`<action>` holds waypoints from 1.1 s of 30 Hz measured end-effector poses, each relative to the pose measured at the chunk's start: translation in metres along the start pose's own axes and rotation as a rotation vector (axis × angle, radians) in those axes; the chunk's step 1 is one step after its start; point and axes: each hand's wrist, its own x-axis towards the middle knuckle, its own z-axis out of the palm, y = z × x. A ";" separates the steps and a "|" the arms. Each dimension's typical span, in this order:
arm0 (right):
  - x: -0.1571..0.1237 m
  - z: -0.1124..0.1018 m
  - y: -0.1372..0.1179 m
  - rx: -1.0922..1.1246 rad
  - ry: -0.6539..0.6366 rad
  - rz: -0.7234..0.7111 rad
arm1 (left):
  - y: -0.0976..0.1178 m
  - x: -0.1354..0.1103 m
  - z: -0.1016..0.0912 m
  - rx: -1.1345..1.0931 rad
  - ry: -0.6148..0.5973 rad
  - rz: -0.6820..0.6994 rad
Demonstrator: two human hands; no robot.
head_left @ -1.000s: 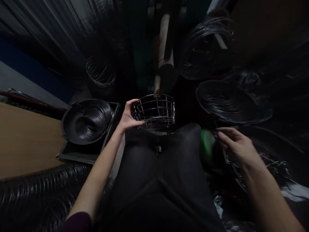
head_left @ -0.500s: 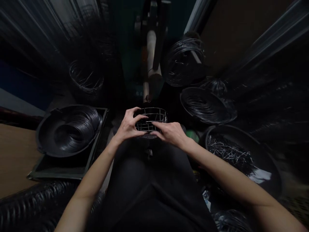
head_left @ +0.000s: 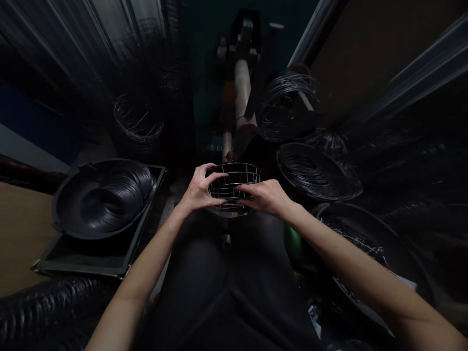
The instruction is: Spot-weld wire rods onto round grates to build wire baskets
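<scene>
A small round wire basket (head_left: 236, 171) of thin shiny metal wires sits between my two hands, just above my lap and in front of the machine. My left hand (head_left: 201, 189) grips its left side, fingers curled over the upper wires and thumb along the lower edge. On the right side, my right hand (head_left: 266, 196) holds the lower near wires between fingers and thumb. The basket's underside and the tips of some fingers are hidden or too dark to make out.
A machine with a pale cylindrical arm (head_left: 243, 87) rises ahead. At left, a black pan (head_left: 69, 209) of ring-shaped wires rests on a metal-framed stand (head_left: 84, 265). To the right are a pan of wire rings (head_left: 303, 170) and a larger pan (head_left: 405, 243) with short wire pieces.
The camera view has shifted, so the machine and the right-hand pans sit lower and further right. Both hands keep their hold on the wire basket, which appears slightly further right.
</scene>
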 end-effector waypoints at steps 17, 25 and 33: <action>-0.002 0.009 -0.002 0.019 0.133 -0.015 | -0.005 -0.005 0.001 0.020 0.013 0.044; -0.003 0.015 -0.001 -0.019 0.241 -0.049 | -0.001 0.000 0.001 -0.033 0.004 -0.008; -0.003 0.015 0.002 0.015 0.265 -0.092 | 0.000 -0.001 0.005 -0.095 0.006 -0.036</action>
